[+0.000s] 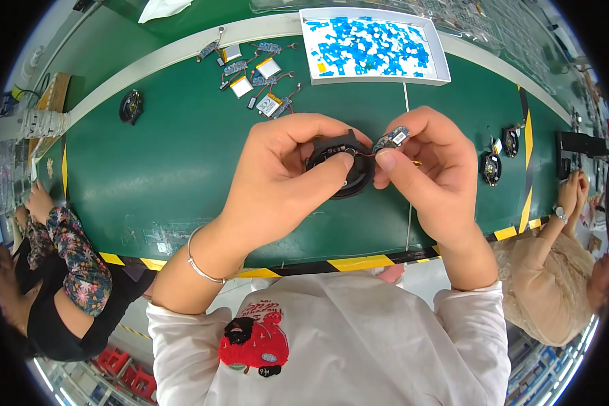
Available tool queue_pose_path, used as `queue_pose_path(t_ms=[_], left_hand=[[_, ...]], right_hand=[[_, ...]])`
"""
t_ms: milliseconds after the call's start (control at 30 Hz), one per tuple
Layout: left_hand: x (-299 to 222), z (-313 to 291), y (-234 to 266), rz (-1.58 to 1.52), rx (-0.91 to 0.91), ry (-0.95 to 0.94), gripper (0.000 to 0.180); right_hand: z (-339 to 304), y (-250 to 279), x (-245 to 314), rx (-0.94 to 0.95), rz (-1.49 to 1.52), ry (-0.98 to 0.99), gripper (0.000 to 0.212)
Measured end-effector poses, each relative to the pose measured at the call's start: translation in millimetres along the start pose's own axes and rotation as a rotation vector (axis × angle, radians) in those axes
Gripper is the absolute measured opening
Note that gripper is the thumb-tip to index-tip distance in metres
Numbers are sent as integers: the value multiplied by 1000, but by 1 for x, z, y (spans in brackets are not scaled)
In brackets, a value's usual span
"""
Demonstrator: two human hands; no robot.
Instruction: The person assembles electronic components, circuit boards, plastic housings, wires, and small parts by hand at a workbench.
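Over the green table, my left hand (287, 172) is wrapped round a black round plastic housing (361, 177), its thumb pressed on the inside. My right hand (430, 169) pinches a small circuit board (392, 139) between thumb and fingers, just right of the housing. Thin red and dark wires (365, 154) run between the board and the housing. A bit of yellow shows under my right thumb; what it belongs to is hidden. Beyond my hands lie several circuit boards (269, 48) wired to silver flat battery cells (268, 68).
A white box (375, 79) of small blue and white pieces stands at the back. Black round housings lie at the far left (131, 107) and right (490, 168). Yellow-black tape (358, 262) marks the near edge. Co-workers' arms show at left (81, 264) and right (551, 233).
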State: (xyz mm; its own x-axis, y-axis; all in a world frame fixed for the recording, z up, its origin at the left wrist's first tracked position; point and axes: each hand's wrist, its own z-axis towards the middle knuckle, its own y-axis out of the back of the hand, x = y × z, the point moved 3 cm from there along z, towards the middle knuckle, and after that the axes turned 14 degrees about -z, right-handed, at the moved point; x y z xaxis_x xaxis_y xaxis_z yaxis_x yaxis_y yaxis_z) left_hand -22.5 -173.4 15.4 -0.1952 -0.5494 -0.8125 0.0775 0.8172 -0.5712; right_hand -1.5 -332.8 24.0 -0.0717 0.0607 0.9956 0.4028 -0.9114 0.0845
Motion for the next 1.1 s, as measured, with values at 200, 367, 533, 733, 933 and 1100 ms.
queue_pose_path(t_ms=[200, 367, 533, 733, 933, 1100], left_hand=[[-2, 1, 3, 119, 27, 64, 12], [-1, 1, 3, 31, 36, 110, 14], [2, 4, 12, 94, 51, 130, 14], [4, 10, 10, 16, -20, 163, 12], [-9, 10, 11, 24, -116, 189, 24], [1, 10, 19, -125, -115, 175, 42]], right_hand=[[-3, -1, 2, 23, -46, 27, 16], [-4, 0, 2, 20, -50, 41, 17], [-3, -1, 0, 24, -71, 17, 16], [2, -2, -4, 24, -63, -3, 12], [2, 9, -1, 10, 124, -25, 14], [-1, 8, 5, 46, 207, -13, 19]])
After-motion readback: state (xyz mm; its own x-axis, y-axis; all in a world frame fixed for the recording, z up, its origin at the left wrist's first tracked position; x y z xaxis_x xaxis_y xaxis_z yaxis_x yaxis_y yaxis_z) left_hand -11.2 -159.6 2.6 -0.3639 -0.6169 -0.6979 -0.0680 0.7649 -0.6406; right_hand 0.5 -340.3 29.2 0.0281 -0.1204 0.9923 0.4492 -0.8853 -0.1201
